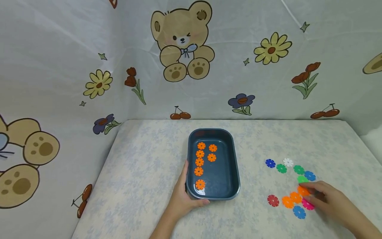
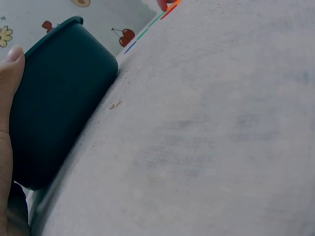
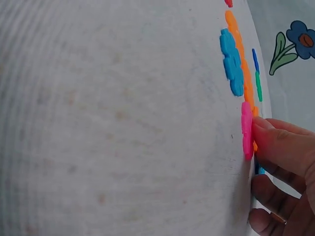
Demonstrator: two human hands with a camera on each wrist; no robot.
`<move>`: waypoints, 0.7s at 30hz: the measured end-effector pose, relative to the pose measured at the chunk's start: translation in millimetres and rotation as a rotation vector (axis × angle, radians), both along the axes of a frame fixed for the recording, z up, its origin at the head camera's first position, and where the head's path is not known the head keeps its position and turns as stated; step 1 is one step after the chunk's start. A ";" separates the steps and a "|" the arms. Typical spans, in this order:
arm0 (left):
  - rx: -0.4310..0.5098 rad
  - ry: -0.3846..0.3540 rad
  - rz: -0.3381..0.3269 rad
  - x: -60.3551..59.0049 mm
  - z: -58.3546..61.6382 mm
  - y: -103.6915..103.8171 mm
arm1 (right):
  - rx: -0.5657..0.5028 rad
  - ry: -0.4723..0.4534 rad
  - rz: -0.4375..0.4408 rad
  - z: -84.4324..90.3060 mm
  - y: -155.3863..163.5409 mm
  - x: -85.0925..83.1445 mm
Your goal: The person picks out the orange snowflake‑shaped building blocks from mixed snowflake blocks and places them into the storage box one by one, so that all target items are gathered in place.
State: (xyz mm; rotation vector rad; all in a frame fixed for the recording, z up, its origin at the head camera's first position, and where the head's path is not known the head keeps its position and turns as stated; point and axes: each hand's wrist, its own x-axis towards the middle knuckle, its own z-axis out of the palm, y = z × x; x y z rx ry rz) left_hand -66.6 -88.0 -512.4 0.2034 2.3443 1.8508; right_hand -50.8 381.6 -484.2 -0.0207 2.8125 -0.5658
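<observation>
At the lower right of the head view our right hand (image 1: 331, 199) rests its fingertips on a cluster of flat plastic snowflake discs. The grip is loosely curled, its fingertips (image 1: 310, 190) touching an orange disc (image 1: 303, 190) at the top of the cluster; we cannot tell whether the disc is pinched or only touched. In the right wrist view the fingertips (image 3: 275, 142) press against the edge of a pink disc (image 3: 246, 129), with the orange one just behind it.

Just beside the hand lie two more orange discs (image 1: 291, 199), a blue disc (image 1: 299, 212) below them and a red disc (image 1: 273, 200) to the left. Above, toward the middle right, a looser group holds blue, white and green discs (image 1: 287, 167).

At the centre of the frame stands a dark blue tray (image 1: 229, 186) holding seven orange discs (image 1: 199, 162): five in a column along its left side and two beside the upper ones. Our left hand (image 1: 182, 196) holds the tray's lower left corner, the thumb (image 1: 186, 171) lying along the left rim and the fingers curled under the near edge. The left wrist view shows the tray's outer wall (image 2: 59, 98) against the palm.

Everything sits on a pale, blue-patterned worktop (image 1: 143, 172), backed by a curtain (image 1: 238, 66) printed with bears, flowers and cherries.
</observation>
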 end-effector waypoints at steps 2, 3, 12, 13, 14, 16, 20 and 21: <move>0.001 -0.002 0.000 0.1 0.2 -0.1 | 0.000 -0.027 0.003 2.0 -2.0 -1.8; 0.001 -0.003 0.001 0.2 0.3 -0.2 | -0.006 -0.041 0.007 2.9 -2.4 -2.9; 0.013 0.018 -0.010 -0.4 -0.3 -0.5 | -0.041 -0.037 0.016 2.8 -4.1 -5.0; 0.015 0.018 -0.011 -0.5 -0.4 -0.5 | -0.041 -0.043 0.015 3.3 -4.7 -5.7; 0.017 0.018 -0.011 -0.5 -0.4 -0.5 | -0.040 -0.045 0.015 3.8 -5.4 -6.2; 0.020 0.012 -0.009 -0.4 -0.1 -0.6 | -0.031 -0.056 0.010 5.1 -7.0 -6.8; 0.019 0.007 -0.008 -0.2 0.3 -0.6 | -0.011 -0.052 0.004 6.4 -10.0 -6.5; 0.018 0.006 -0.008 -0.2 0.4 -0.6 | -0.005 -0.052 -0.002 6.5 -11.0 -6.2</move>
